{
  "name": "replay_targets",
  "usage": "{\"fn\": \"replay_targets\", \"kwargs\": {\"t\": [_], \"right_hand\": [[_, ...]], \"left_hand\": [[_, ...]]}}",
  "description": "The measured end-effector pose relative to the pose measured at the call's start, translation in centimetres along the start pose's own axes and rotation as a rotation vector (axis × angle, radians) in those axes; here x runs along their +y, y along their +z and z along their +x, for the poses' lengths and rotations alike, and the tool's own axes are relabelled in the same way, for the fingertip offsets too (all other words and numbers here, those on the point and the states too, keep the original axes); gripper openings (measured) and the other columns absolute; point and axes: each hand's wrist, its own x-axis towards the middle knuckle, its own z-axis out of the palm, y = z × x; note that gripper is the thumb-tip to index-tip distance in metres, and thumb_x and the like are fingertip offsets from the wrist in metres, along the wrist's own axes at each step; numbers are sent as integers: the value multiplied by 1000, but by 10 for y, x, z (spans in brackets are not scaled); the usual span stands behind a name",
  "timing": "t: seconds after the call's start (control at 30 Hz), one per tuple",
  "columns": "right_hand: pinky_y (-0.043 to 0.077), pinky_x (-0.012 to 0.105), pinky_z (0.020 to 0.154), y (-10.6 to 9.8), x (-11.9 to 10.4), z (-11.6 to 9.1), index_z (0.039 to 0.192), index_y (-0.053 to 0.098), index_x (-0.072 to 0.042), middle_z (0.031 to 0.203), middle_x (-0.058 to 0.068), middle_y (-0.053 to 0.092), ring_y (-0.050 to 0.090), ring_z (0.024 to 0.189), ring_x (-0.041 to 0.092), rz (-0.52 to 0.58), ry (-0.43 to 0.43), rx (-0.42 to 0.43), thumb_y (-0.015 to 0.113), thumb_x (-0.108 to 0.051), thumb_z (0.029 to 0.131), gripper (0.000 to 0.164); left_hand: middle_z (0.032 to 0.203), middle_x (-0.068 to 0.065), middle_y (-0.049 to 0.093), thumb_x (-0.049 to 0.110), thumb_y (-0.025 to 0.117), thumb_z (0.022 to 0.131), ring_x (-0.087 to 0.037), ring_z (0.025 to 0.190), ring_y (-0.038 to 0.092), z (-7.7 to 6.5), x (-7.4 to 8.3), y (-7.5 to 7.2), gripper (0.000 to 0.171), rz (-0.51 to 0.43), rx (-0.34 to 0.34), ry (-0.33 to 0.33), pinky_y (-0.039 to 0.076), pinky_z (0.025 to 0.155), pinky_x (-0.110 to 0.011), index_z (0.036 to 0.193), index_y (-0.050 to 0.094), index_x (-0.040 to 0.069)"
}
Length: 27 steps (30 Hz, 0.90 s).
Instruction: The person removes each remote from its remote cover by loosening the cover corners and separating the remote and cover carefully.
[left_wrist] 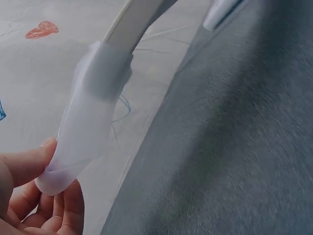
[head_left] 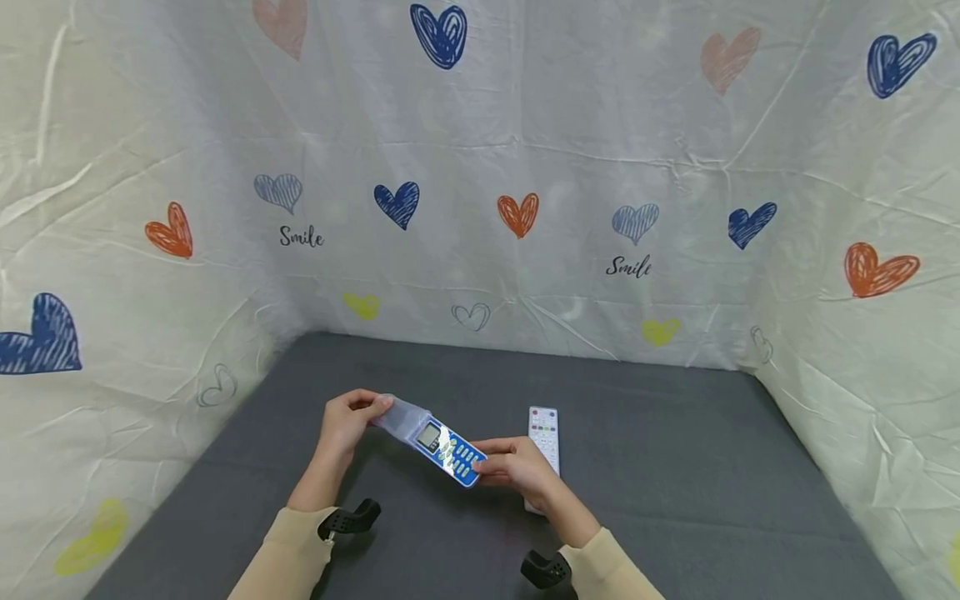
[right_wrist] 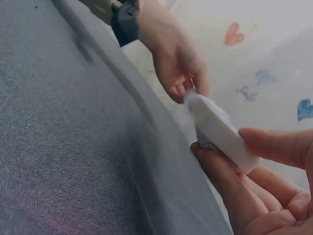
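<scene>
A blue-faced remote control [head_left: 448, 452] with a small grey screen is held slanted above the table. A translucent plastic sleeve [head_left: 403, 417] covers its screen end and extends beyond it towards the left. My left hand [head_left: 347, 423] pinches the sleeve's far end between thumb and fingers; the left wrist view shows the sleeve [left_wrist: 90, 112] overlapping the pale body of the remote [left_wrist: 131, 24]. At the keypad end, my right hand [head_left: 521, 465] grips the remote, thumb on one side and fingers on the other. In the right wrist view its white edge [right_wrist: 225, 137] faces the camera.
A white remote control [head_left: 544, 433] lies on the dark grey table [head_left: 675, 467], partly hidden behind my right hand and wrist. Pale cloth walls [head_left: 465, 108] printed with hearts stand at the back and both sides. Black bands [head_left: 348, 518] sit at both wrists.
</scene>
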Motion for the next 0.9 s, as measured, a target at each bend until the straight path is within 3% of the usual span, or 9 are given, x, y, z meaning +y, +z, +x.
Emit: {"fn": "replay_targets", "kwargs": {"t": [0.27,0.47,0.57,0.73,0.9], "right_hand": [[57,35,78,-2,0,0,118,64,4,107,19,69,69,84,16,-3,6,11,69,-6,83,37],[57,35,77,-11,2,-4,118,61,8,104,20,70,69,81,15,-4,23,14,67,-3,82,39],[57,35,77,-14,1,-5,119,61,9,105,20,69,69,81,15,4,31,22,67,-3,82,39],[57,35,78,-14,-2,-3,119,61,8,105,20,69,69,83,16,-23,27,36,68,-6,83,39],[56,35,78,-10,-3,0,120,58,10,103,20,69,68,82,16,-7,23,48,67,-5,83,41]], "left_hand": [[82,4,59,31,72,84,-10,73,54,1,3,-4,37,17,17,1,52,74,-34,103,65,0],[80,8,56,34,71,84,-8,72,52,5,1,-28,40,17,97,-2,49,72,-30,105,63,1],[82,7,56,36,71,84,-8,74,51,6,0,-35,43,55,100,10,48,71,-29,106,63,1],[85,5,57,34,70,85,-9,76,52,8,0,-33,42,101,-1,54,49,72,-30,107,62,-1],[84,6,58,29,69,87,-8,76,52,10,-1,-29,39,84,-138,112,49,72,-31,108,61,-3]]}}
